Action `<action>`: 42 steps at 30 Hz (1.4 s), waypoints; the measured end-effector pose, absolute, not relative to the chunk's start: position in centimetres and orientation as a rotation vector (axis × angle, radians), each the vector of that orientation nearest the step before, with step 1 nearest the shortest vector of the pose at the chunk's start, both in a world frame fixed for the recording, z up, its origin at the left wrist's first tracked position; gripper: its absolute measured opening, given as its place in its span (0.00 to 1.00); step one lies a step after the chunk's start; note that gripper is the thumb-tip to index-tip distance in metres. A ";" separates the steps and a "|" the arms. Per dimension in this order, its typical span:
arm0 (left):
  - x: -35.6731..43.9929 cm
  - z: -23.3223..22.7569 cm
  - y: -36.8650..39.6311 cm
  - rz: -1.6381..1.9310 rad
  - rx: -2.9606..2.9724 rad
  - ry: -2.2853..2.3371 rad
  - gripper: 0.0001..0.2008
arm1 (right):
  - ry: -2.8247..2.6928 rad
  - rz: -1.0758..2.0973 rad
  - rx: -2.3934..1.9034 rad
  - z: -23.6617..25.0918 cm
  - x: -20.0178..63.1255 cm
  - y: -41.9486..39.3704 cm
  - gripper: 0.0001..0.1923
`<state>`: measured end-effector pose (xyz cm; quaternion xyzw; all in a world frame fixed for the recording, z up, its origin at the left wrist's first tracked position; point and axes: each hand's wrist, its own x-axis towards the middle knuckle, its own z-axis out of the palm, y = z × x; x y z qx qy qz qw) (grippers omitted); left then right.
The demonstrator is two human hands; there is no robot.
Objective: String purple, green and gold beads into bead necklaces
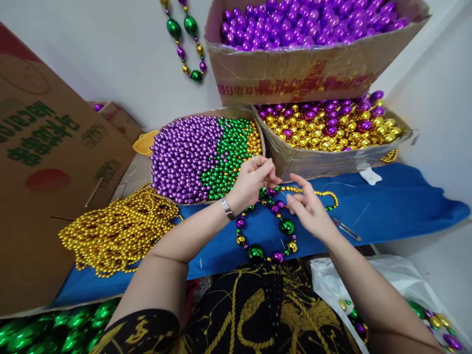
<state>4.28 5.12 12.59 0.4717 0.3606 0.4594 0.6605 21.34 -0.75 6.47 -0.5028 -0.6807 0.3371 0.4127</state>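
Note:
My left hand (254, 179), with a metal watch band at its wrist, is closed in a pinch on a thin thread. My right hand (308, 206) is just to its right, index finger stretched out, thumb and other fingers closed on the thread. Beneath both hands a bead necklace (287, 226) of large and small green, purple and gold beads lies looped on the blue cloth (217, 231). A string of small gold beads (317, 191) runs behind my right hand. The thread's ends are too fine to make out.
Small purple, green and gold beads (184, 157) fill a box behind my left hand. Boxes of gold beads (320, 128) and purple beads (295, 24) stand behind. Gold bead strands (121, 231) lie left, by a tall carton (33, 196). Thread snips (346, 229) lie right.

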 end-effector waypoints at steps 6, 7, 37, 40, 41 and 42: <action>3.3 11.7 4.8 0.977 1.336 0.799 0.10 | -1.905 0.773 -1.255 5.0 22.4 0.7 0.17; 3.1 11.3 4.8 0.947 1.365 0.818 0.10 | -1.977 0.525 -1.292 4.7 22.7 1.1 0.14; 4.3 9.4 5.6 0.832 1.220 0.791 0.17 | -2.088 0.345 -1.244 9.1 24.7 2.2 0.15; 4.5 9.3 5.5 0.835 1.240 0.808 0.18 | -2.174 0.360 -1.217 9.5 23.9 3.1 0.09; 4.6 9.3 5.5 0.845 1.247 0.829 0.17 | -2.151 0.377 -1.266 9.6 23.7 3.0 0.10; 4.7 9.2 5.5 0.859 1.251 0.854 0.16 | -2.108 0.421 -1.330 9.8 23.6 2.7 0.11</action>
